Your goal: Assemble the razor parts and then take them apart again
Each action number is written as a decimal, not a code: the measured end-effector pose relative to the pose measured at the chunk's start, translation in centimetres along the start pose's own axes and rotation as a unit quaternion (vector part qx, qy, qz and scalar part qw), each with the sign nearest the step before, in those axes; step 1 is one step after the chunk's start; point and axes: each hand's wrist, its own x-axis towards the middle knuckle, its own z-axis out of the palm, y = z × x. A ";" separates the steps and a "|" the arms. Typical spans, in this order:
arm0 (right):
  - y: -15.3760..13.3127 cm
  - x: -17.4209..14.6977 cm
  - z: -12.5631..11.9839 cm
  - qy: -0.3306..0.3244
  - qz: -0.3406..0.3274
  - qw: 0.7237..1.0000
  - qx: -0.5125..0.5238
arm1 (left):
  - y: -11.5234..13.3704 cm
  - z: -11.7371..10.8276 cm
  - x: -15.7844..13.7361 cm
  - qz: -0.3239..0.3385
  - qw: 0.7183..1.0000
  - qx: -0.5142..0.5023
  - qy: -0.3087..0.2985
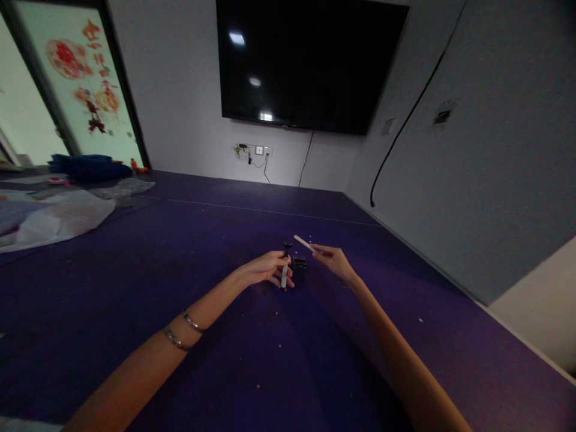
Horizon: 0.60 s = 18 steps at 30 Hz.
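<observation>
Clearly, the left hand (pixel 269 268) is gripping a slim piece (pixel 284 275) with a pale middle and dark ends; thumb and forefinger are closing on its upper part, while the other fingers are curling loosely behind and below. The piece is standing nearly upright in that hold, its wider dark top showing above the thumb. Meanwhile the right hand (pixel 330 259) is pinching a pale stick (pixel 303 243) near its lower end, the fingertips parting only by the stick's own thickness. The stick is slanting up and leftward, its free end pointing near the slim piece's top but lying apart from it. Between the hands, a small black item (pixel 299 262) is sitting on the purple floor (pixel 225 384), its details too small to tell. White specks (pixel 420 320) are dotting the floor around. Two bracelets (pixel 193 323) are circling the left forearm (pixel 148 360). Farther out, a large dark television (pixel 310 66) is hanging above wall sockets (pixel 260 150), and a black cable (pixel 423 92) is trailing down the right-hand wall (pixel 486 120). Off to the left, clear plastic sheeting (pixel 72 216) is spreading near a dark blue bundle (pixel 90 168), and a glass door (pixel 54 36) is bearing red decorations (pixel 67 59).
</observation>
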 end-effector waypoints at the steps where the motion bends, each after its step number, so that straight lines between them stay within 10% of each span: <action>1: -0.2 0.0 0.1 -0.002 0.008 1.000 -0.003 | 0.3 -0.1 -0.1 0.018 1.000 0.011 0.011; 13: -3.7 -0.4 2.1 0.110 0.078 0.991 0.019 | 3.5 -0.5 -2.0 0.132 0.986 0.048 0.090; 18: -3.6 -1.0 3.8 0.062 0.081 0.980 -0.168 | 3.4 -0.3 -2.0 0.132 0.986 0.046 0.094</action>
